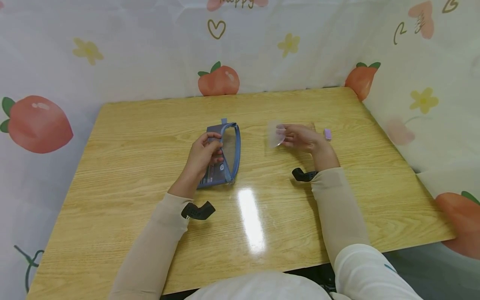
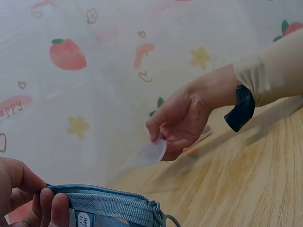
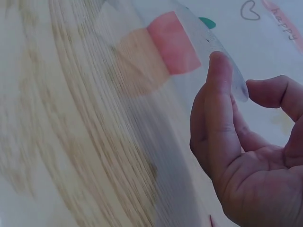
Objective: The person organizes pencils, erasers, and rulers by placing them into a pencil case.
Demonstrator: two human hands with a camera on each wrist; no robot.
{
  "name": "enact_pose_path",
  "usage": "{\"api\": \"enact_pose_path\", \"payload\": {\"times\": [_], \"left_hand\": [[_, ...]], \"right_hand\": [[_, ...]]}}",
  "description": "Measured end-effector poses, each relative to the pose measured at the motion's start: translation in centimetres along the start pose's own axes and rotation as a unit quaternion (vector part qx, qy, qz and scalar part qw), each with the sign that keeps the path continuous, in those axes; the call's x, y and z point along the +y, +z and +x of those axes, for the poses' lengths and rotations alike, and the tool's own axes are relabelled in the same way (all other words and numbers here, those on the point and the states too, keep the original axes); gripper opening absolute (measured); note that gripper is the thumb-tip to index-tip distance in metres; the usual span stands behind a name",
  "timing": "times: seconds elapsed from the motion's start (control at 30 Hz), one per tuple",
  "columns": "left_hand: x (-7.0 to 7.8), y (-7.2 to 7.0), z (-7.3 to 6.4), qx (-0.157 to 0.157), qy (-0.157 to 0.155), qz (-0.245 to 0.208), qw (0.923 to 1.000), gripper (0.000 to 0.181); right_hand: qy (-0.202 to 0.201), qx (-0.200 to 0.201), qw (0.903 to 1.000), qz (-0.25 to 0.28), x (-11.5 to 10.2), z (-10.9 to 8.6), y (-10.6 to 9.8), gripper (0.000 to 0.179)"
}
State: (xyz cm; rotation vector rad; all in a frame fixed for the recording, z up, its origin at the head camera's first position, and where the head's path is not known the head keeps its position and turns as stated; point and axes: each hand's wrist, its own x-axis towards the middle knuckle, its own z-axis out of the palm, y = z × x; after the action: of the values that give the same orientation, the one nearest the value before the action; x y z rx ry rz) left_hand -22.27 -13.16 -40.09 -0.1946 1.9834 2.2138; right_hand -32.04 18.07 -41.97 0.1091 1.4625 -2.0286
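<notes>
My left hand pinches the zip edge of a blue zippered pencil case, which gapes open on its right side. In the left wrist view, thumb and fingers grip the case's blue zip band. To the right, my right hand holds a clear plastic protractor with a curved edge, above the table. Seen from the right wrist, the thumb and fingertips pinch the rim of the protractor. Any markings on it are too faint to read.
A small purple block, perhaps an eraser, lies just right of my right hand. Part of a thin brown item shows behind that hand. The wooden table meets a fruit-printed curtain at the back and sides.
</notes>
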Motion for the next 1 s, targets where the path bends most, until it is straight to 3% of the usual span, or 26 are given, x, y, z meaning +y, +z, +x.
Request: {"api": "enact_pose_path", "payload": {"times": [0.13,0.4,0.73,1.0], "left_hand": [[0.0,0.0,0.1,0.001,0.001,-0.003,1.0000,0.033],[-0.1,0.0,-0.1,0.002,0.012,-0.005,0.9999,0.032],[-0.1,0.0,0.0,0.003,0.010,-0.003,0.9999,0.029],[-0.1,0.0,-0.1,0.002,0.012,-0.001,0.9999,0.028]], "right_hand": [[-0.001,-0.001,1.0000,0.003,0.3,0.4,0.7,0.036],[0.012,-0.044,0.9988,0.019,0.7,0.9,2.0,0.043],[0.027,-0.049,0.9981,0.025,1.2,1.4,3.1,0.047],[0.034,-0.077,0.9961,0.027,1.7,1.8,4.2,0.047]]}}
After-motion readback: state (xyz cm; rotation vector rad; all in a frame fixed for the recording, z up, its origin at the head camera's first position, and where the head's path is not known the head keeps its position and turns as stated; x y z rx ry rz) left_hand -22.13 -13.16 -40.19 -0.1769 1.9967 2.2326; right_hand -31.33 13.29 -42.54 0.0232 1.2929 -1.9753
